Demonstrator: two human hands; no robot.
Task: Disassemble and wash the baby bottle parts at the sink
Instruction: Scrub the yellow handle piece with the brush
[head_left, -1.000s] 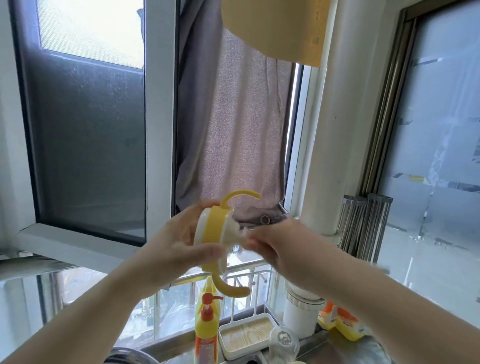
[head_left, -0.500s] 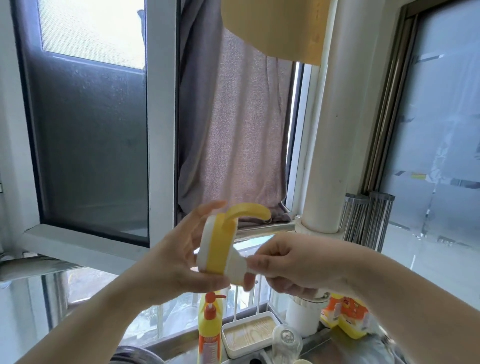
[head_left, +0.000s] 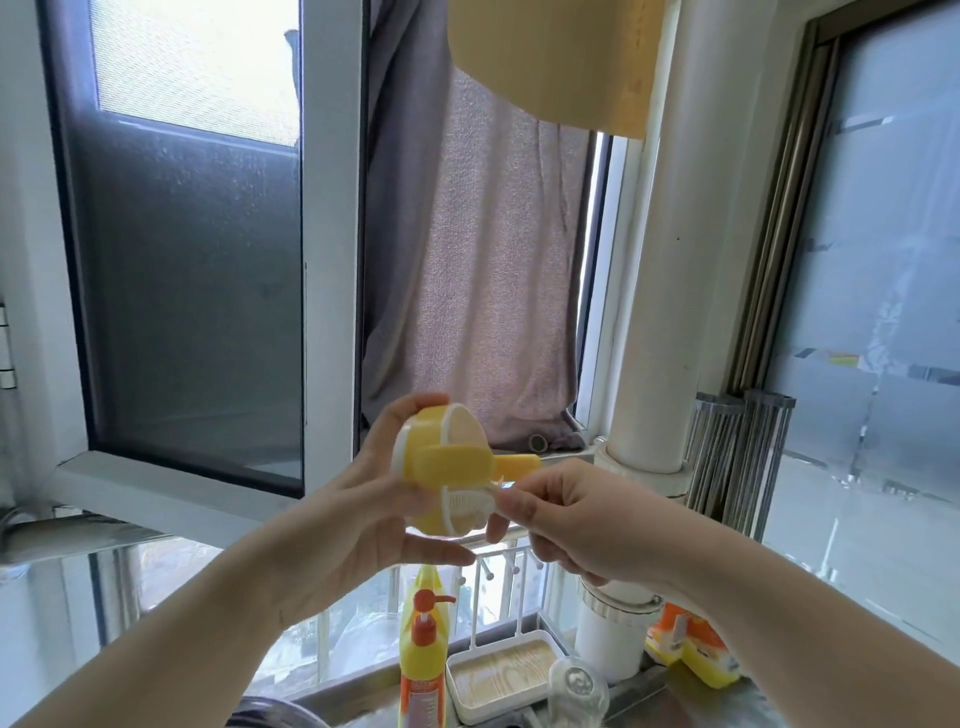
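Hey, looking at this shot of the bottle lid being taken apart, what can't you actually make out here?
Head view only:
- What the right hand pinches at the yellow bottle lid: small, pale, blurred, part-covered by fingers.
- The sink: cut off by the bottom edge.
- Label on the yellow pump bottle: too small and blurred to read.
- The lid's far side: hidden by the left hand.
- The clear glass piece at the bottom: its shape unclear, partly cropped.

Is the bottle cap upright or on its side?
On its side: the cap, in the left hand, has its open rim facing right.
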